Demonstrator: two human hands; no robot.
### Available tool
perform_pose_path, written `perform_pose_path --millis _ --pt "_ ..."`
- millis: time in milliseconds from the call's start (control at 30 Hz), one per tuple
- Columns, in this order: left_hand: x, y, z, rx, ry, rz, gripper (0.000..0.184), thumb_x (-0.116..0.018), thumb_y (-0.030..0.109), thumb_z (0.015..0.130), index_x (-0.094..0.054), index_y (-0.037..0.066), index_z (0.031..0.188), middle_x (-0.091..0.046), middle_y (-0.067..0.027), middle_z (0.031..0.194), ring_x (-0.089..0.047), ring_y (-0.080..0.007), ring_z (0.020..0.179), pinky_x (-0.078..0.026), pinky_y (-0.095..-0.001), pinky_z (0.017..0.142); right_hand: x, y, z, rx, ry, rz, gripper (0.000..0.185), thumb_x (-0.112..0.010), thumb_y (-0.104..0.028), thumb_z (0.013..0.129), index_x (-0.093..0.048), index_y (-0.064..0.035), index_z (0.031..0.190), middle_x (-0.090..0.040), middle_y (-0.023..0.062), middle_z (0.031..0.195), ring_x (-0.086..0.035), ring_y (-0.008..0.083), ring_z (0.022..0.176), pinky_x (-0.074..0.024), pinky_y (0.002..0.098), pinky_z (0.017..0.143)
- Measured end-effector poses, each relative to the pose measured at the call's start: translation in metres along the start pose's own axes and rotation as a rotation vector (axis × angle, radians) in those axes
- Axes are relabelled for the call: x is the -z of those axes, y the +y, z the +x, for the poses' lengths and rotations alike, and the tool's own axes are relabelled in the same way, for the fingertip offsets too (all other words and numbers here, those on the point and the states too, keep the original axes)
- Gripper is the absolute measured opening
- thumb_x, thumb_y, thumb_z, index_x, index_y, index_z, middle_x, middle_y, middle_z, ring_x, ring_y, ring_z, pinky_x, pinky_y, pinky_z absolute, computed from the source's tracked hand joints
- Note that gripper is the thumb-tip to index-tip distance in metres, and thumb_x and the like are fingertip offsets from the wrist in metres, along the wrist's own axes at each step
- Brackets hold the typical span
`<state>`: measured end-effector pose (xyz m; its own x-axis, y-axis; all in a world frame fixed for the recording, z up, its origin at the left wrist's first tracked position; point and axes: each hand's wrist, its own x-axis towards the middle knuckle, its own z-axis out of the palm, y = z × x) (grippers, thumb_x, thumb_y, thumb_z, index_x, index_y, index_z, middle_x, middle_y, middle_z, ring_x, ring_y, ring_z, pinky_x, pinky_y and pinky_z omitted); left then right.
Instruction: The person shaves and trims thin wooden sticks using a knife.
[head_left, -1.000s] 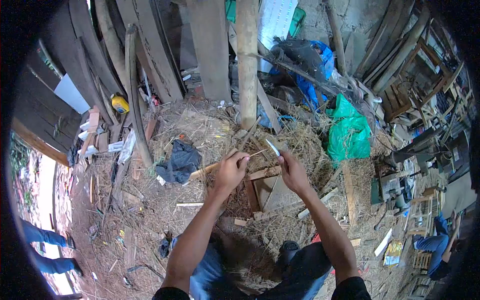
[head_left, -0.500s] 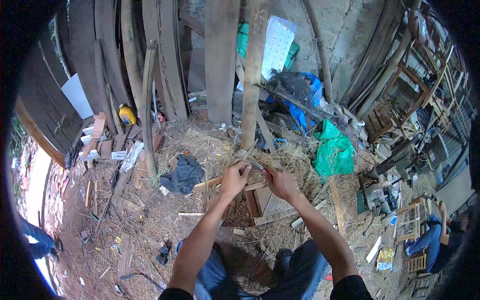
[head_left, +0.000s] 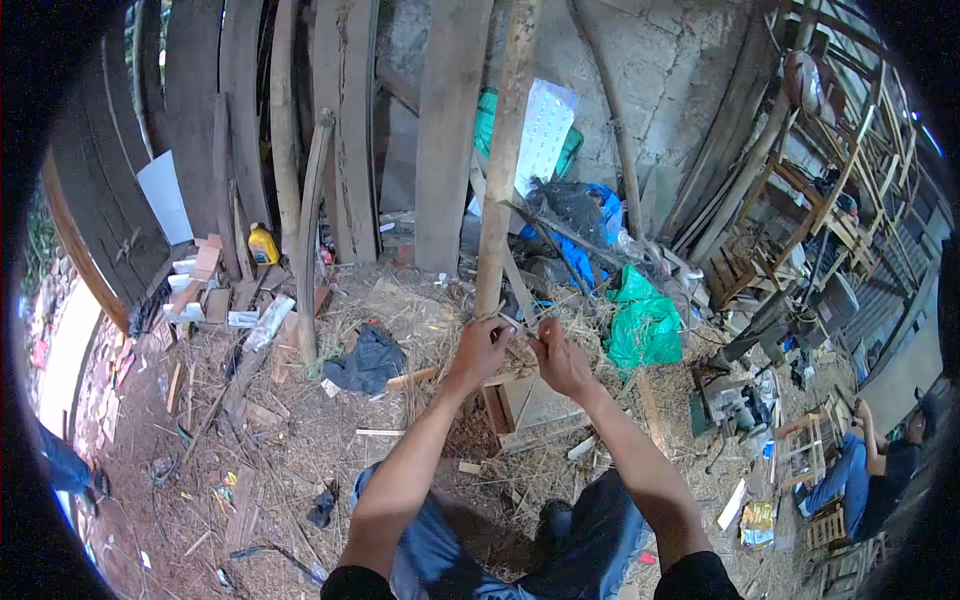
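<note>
Both hands are raised close together in front of the wooden post [head_left: 500, 200]. My left hand [head_left: 480, 350] is closed in a pinch around a thin wooden stick, of which little shows. Just to the right, my right hand [head_left: 560, 358] is closed on a small knife [head_left: 513, 323], its pale blade pointing up and left toward the left fingertips. Blade and stick seem to meet between the hands, but the contact is too small to make out. Below them a wooden box [head_left: 525, 405] stands on the straw-covered ground.
A green plastic bag [head_left: 643, 322] lies right of my hands, a dark cloth [head_left: 366, 360] to the left. Farther left is a yellow bottle [head_left: 262, 245]. A seated person [head_left: 855, 475] is at the far right; another person's leg [head_left: 65, 465] shows at far left.
The hands have come together from apart, and the blade has moved to the stick. The camera view has tilted up and shifted, so the surroundings appear lower.
</note>
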<state>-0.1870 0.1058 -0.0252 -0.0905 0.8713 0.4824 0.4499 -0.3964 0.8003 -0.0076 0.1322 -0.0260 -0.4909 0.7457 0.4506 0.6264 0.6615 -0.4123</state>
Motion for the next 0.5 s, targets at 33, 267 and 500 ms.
perform_pose_path --millis 33,267,500 --pt "0.002 0.008 0.000 0.043 -0.061 -0.005 0.016 -0.062 0.015 0.082 -0.063 0.000 0.085 -0.064 -0.0149 0.086 -0.061 -0.0294 0.078 -0.047 -0.0343 0.072 0.005 -0.001 -0.003 0.022 0.062 -0.043 0.027 -0.050 -0.016 0.091 -0.033 -0.0042 0.107 -0.059 0.0185 0.068 -0.057 0.0423 0.060 -0.0405 0.0484 0.049" --pt "-0.009 0.026 -0.014 0.006 -0.049 0.036 0.015 -0.062 0.010 0.081 -0.065 0.000 0.093 -0.066 -0.0152 0.088 -0.063 -0.0262 0.082 -0.048 -0.0336 0.075 0.039 0.002 -0.021 -0.067 0.028 -0.009 0.030 -0.051 -0.019 0.091 -0.030 -0.0046 0.107 -0.058 0.0183 0.064 -0.056 0.0431 0.061 -0.0403 0.0494 0.051" --pt "-0.008 0.072 -0.027 0.019 -0.061 0.224 0.015 -0.061 0.014 0.081 -0.067 0.003 0.090 -0.064 -0.0187 0.092 -0.061 -0.0349 0.086 -0.047 -0.0392 0.077 0.051 0.001 -0.038 -0.137 0.148 0.124 0.031 -0.050 -0.019 0.090 -0.031 -0.0043 0.109 -0.059 0.0217 0.075 -0.057 0.0452 0.069 -0.0423 0.0521 0.058"
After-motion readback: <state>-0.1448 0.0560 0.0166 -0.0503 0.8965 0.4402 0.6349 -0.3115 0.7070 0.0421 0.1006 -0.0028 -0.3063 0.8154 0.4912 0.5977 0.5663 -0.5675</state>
